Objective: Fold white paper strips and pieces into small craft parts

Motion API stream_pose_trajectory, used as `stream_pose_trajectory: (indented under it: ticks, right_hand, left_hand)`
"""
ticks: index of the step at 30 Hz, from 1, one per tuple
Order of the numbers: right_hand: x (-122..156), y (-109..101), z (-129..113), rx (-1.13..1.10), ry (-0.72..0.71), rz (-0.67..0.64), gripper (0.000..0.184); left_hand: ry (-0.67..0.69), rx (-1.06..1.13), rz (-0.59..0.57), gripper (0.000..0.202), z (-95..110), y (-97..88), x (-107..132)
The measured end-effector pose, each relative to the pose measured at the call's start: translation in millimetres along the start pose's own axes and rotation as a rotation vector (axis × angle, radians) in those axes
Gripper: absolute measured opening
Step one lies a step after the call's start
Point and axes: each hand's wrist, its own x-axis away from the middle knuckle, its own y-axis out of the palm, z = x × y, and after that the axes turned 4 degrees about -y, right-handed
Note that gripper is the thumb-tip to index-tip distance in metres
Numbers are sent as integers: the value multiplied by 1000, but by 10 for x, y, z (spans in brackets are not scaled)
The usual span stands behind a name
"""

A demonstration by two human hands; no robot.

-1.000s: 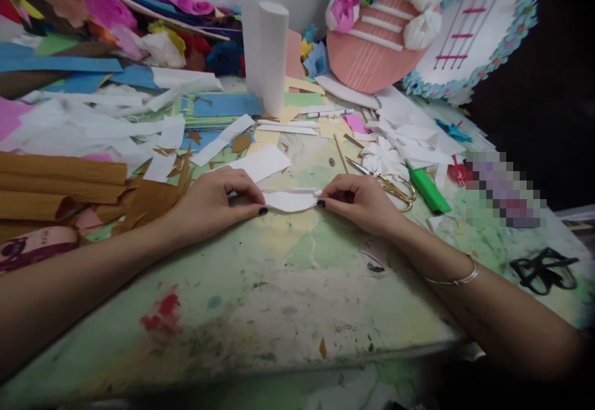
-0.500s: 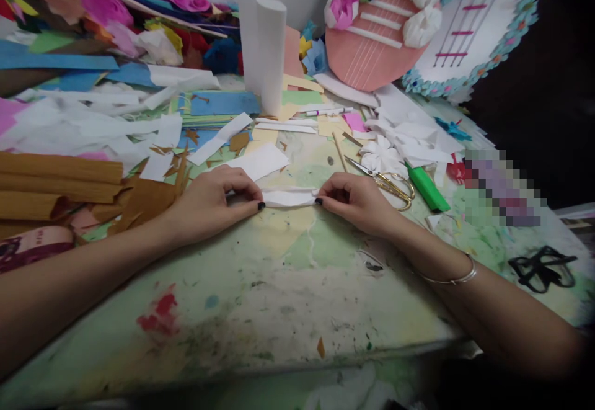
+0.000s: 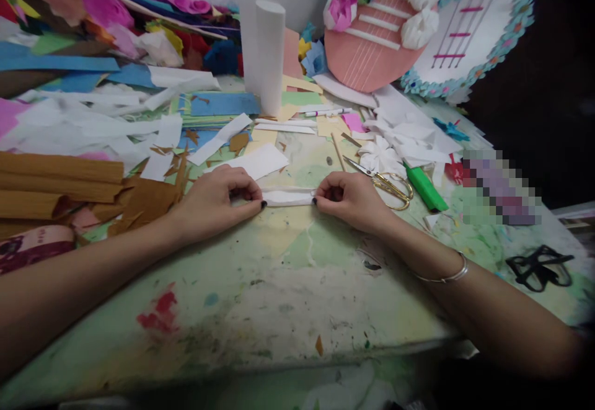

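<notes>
Two bare hands pinch a narrow, folded white paper strip (image 3: 288,198) over a paint-stained, pale-green tabletop (image 3: 288,273).
The left hand (image 3: 220,198) has thumb and fingertips closed on the strip's left end, the right hand (image 3: 351,200) likewise on its right; gold-handled metal scissors (image 3: 392,190) lie beside the right hand, a flat white paper rectangle (image 3: 263,164) beyond the left, and a tall white cylinder (image 3: 271,56) stands farther back.
</notes>
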Motion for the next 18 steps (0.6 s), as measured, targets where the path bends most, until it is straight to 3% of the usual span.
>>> stream_pose_trajectory:
  ticks: [7,18]
  right_hand:
    - [-11,9,-23,14,20,-1,6]
    - [-11,17,-27,21,31,1,3]
  left_hand:
    - [-7,30,-21,27,22,-22,0]
    - [56,-56,6,17,59,19,-23]
